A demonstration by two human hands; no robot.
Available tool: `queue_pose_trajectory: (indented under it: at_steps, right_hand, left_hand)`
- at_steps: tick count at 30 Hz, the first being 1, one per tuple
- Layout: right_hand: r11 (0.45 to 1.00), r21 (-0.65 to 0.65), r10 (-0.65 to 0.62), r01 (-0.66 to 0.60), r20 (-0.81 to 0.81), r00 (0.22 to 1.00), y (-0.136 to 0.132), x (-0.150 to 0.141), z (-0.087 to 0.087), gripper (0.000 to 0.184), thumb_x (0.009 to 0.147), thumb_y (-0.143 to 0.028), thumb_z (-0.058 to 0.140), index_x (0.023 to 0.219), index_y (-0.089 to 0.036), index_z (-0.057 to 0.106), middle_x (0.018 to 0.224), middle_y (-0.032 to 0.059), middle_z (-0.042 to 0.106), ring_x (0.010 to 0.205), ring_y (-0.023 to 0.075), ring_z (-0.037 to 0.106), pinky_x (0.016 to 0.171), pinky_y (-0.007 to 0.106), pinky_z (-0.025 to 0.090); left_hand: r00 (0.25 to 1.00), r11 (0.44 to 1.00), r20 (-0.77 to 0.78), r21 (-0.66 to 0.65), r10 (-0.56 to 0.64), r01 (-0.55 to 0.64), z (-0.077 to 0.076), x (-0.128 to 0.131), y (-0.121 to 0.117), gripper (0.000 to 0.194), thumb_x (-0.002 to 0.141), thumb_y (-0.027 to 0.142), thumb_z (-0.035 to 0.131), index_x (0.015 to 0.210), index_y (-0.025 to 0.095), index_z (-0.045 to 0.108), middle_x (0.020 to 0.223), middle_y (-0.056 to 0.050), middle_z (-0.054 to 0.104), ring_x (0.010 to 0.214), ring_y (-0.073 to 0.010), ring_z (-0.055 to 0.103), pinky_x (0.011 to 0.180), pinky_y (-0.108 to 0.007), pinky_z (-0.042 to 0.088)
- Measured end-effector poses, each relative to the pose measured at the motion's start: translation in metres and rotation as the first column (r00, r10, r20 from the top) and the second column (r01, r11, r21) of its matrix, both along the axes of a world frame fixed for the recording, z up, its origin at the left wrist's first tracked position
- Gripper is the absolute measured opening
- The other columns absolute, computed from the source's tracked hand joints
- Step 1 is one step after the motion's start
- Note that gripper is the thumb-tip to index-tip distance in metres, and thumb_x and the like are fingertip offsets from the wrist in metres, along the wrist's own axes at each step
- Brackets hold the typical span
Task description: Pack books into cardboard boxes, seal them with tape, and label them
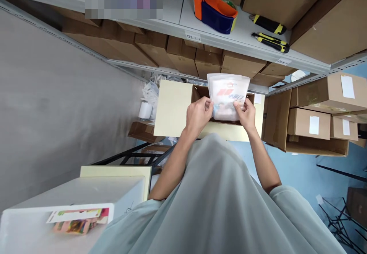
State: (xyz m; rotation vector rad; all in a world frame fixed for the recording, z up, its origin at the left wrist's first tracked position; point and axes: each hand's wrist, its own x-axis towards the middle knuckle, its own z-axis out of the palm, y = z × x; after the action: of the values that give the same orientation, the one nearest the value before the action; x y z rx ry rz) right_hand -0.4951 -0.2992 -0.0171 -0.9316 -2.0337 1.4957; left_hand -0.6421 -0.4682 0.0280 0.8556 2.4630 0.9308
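A white plastic packet (229, 93) with red and blue print is held upright over an open cardboard box (198, 92). My right hand (246, 112) grips its lower right edge, thumb on the front. At the packet's left edge, the fingers of my left hand (200, 112) are pinched together against it. The box stands on a pale yellow table (174, 106), and the packet hides most of its inside.
On the metal shelf above lie an orange and blue tape dispenser (215, 12) and two cutters (271, 41). Boxes (309, 124) stand at the right. A white bin (123, 192) with packets sits at lower left, beside the grey wall (63, 93).
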Motion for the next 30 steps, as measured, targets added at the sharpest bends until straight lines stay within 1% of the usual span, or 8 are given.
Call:
queue_pose_trajectory:
  at_steps: [3, 5, 8, 12, 15, 19, 24, 30]
  right_hand:
    - [0.990, 0.125, 0.058, -0.063, 0.043, 0.997, 0.012, -0.003, 0.015, 0.050, 0.097, -0.069, 0.066, 0.111, -0.021, 0.069, 0.108, 0.0094, 0.080, 0.098, 0.0272, 0.074, 0.089, 0.039, 0.060]
    - [0.952, 0.244, 0.153, -0.183, 0.136, 0.979, 0.020, -0.007, 0.030, 0.042, 0.101, -0.061, 0.063, 0.110, -0.021, 0.070, 0.104, 0.0080, 0.080, 0.094, 0.0265, 0.073, 0.087, 0.037, 0.057]
    - [0.821, 0.374, 0.302, -0.431, 0.356, 0.884, 0.029, -0.017, 0.053, 0.027, 0.104, -0.044, 0.059, 0.109, -0.021, 0.072, 0.104, 0.0086, 0.079, 0.093, 0.0278, 0.071, 0.084, 0.034, 0.051]
    - [0.635, 0.350, 0.342, -0.689, 0.672, 0.657, 0.035, -0.034, 0.063, 0.020, 0.101, -0.022, 0.057, 0.114, -0.023, 0.073, 0.114, 0.0094, 0.079, 0.100, 0.0305, 0.072, 0.080, 0.032, 0.046]
    - [0.554, 0.267, 0.321, -0.788, 0.805, 0.499, 0.036, -0.049, 0.049, 0.024, 0.100, -0.017, 0.059, 0.118, -0.024, 0.073, 0.121, 0.0102, 0.079, 0.106, 0.0312, 0.073, 0.082, 0.033, 0.047]
    - [0.499, 0.126, 0.331, -0.857, 0.887, 0.323, 0.032, -0.074, 0.011, 0.031, 0.099, -0.013, 0.060, 0.124, -0.022, 0.075, 0.127, 0.0130, 0.080, 0.116, 0.0331, 0.073, 0.090, 0.036, 0.051]
    - [0.552, -0.138, 0.378, -0.823, 0.921, 0.099, 0.022, -0.101, -0.041, 0.039, 0.094, -0.009, 0.066, 0.130, -0.019, 0.076, 0.139, 0.0161, 0.076, 0.130, 0.0326, 0.071, 0.099, 0.035, 0.052]
    - [0.617, -0.189, 0.348, -0.764, 0.936, 0.049, 0.005, -0.100, -0.068, 0.052, 0.087, -0.017, 0.082, 0.139, -0.011, 0.073, 0.146, 0.0229, 0.071, 0.132, 0.0317, 0.072, 0.101, 0.032, 0.056]
  left_hand:
    - [0.999, 1.000, 0.033, 0.003, -0.008, 0.008, -0.003, -0.001, 0.002, 0.019, 0.104, 0.029, 0.060, 0.105, 0.021, 0.076, 0.104, -0.007, 0.085, 0.090, -0.0221, 0.078, 0.084, -0.030, 0.055]
    - [0.996, 0.998, 0.076, -0.037, -0.044, 0.047, -0.006, -0.003, 0.003, 0.021, 0.103, 0.029, 0.060, 0.105, 0.021, 0.078, 0.103, -0.008, 0.085, 0.094, -0.0244, 0.079, 0.085, -0.031, 0.055]
    - [0.975, 0.971, 0.130, -0.129, -0.183, 0.199, -0.013, -0.005, 0.001, 0.026, 0.104, 0.029, 0.057, 0.101, 0.023, 0.083, 0.096, -0.009, 0.085, 0.093, -0.0278, 0.079, 0.084, -0.033, 0.054]
    - [0.964, 0.942, 0.089, -0.209, -0.251, 0.264, -0.023, 0.001, -0.010, 0.030, 0.106, 0.032, 0.056, 0.103, 0.024, 0.084, 0.093, -0.012, 0.084, 0.090, -0.0317, 0.079, 0.083, -0.037, 0.054]
    - [0.973, 0.951, 0.035, -0.207, -0.228, 0.231, -0.032, 0.010, -0.021, 0.029, 0.106, 0.032, 0.057, 0.116, 0.022, 0.082, 0.101, -0.014, 0.084, 0.093, -0.0336, 0.079, 0.084, -0.039, 0.056]
    - [0.975, 0.955, 0.002, -0.198, -0.223, 0.219, -0.041, 0.022, -0.029, 0.029, 0.108, 0.028, 0.054, 0.121, 0.019, 0.079, 0.115, -0.016, 0.082, 0.108, -0.0325, 0.077, 0.091, -0.039, 0.057]
    - [0.979, 0.964, 0.022, -0.172, -0.201, 0.202, -0.047, 0.031, -0.032, 0.033, 0.110, 0.024, 0.050, 0.127, 0.019, 0.077, 0.121, -0.015, 0.081, 0.117, -0.0315, 0.075, 0.099, -0.039, 0.057]
    - [0.979, 0.970, 0.001, -0.130, -0.205, 0.204, -0.047, 0.035, -0.041, 0.035, 0.110, 0.024, 0.048, 0.131, 0.018, 0.076, 0.127, -0.014, 0.081, 0.118, -0.0312, 0.074, 0.104, -0.041, 0.057]
